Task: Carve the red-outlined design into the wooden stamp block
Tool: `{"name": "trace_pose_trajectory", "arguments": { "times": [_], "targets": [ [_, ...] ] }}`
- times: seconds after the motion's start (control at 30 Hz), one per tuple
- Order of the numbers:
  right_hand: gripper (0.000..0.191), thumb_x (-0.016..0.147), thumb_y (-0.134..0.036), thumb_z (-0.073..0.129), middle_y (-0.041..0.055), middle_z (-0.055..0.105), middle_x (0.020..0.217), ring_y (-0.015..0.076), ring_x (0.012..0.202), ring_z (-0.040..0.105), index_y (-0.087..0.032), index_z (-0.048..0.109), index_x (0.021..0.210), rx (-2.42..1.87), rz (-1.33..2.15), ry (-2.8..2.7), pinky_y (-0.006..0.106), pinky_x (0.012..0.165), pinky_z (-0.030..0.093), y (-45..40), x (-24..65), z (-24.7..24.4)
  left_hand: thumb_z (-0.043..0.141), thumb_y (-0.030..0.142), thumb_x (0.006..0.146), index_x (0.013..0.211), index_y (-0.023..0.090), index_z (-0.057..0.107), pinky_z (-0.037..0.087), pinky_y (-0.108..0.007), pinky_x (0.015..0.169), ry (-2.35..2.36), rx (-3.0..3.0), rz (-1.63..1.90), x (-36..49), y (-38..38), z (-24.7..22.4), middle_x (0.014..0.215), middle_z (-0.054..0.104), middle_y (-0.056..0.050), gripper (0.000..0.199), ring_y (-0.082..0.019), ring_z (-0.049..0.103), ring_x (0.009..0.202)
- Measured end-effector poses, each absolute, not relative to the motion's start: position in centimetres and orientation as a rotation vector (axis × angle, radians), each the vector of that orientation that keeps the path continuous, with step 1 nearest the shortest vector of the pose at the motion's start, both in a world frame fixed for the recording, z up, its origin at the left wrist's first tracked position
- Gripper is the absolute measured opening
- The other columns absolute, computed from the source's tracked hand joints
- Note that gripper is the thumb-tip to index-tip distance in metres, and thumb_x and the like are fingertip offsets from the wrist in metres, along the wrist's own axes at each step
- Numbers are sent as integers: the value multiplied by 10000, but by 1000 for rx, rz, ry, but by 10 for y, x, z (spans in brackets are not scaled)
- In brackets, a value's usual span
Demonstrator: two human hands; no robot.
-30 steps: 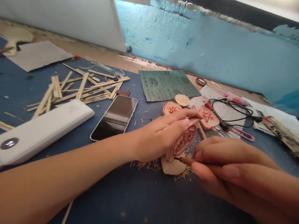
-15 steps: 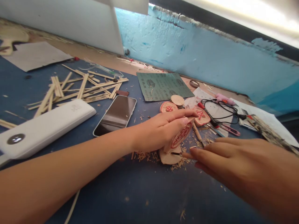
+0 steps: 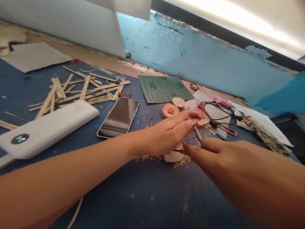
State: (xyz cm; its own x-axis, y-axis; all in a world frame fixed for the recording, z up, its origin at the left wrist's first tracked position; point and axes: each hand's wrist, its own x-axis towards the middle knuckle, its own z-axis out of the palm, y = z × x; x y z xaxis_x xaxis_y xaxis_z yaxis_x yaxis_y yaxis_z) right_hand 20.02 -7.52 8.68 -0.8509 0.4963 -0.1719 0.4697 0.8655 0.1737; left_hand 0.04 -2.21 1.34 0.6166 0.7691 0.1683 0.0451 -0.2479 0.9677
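Observation:
My left hand [image 3: 164, 135] is closed around a wooden disc [image 3: 194, 121], tilted up on its edge; in the earlier frame its face shows a red-marked carved design, now mostly hidden by the fingers. Under it lies a pale wood slice [image 3: 173, 157] with shavings [image 3: 182, 163] around it. My right hand [image 3: 224, 156] grips a thin carving tool [image 3: 176, 150], its dark shaft pointing left toward the foot of the held disc. Whether the tip touches wood I cannot tell. Another wooden-handled tool [image 3: 198, 133] lies just beyond my right hand.
Behind my hands are a flower-marked disc [image 3: 170, 110], a plain disc [image 3: 178, 102], another red-marked disc [image 3: 203, 119] and green sandpaper [image 3: 165, 89]. A phone [image 3: 118, 117], white power bank [image 3: 50, 130] and wooden sticks [image 3: 83, 90] lie left. A corded tool [image 3: 209, 116] and pink cutter [image 3: 228, 129] lie right.
My right hand has moved left and slightly up with the carving tool, closer to my left hand. The held disc has turned so that its red-marked face shows less.

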Motion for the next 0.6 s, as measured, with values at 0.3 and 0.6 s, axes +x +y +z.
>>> {"name": "trace_pose_trajectory", "arguments": {
  "times": [0.3,0.6],
  "targets": [
    [186,729,-176,703,91,715,731,210,540,570,-181,819,876,592,353,2745,371,438,430,-85,184,77,329,353,1133,1398,173,582,462,-409,1209,609,1792,796,10,-25,12,1510,625,-123,409,-267,611,1358],
    [61,734,-207,806,41,655,603,220,589,611,-246,773,768,836,6,2796,354,558,487,-87,190,68,389,381,1135,1385,183,596,396,-414,1251,664,1622,731,11,-32,20,1503,623,-96,380,-266,546,1423]
  ]
}}
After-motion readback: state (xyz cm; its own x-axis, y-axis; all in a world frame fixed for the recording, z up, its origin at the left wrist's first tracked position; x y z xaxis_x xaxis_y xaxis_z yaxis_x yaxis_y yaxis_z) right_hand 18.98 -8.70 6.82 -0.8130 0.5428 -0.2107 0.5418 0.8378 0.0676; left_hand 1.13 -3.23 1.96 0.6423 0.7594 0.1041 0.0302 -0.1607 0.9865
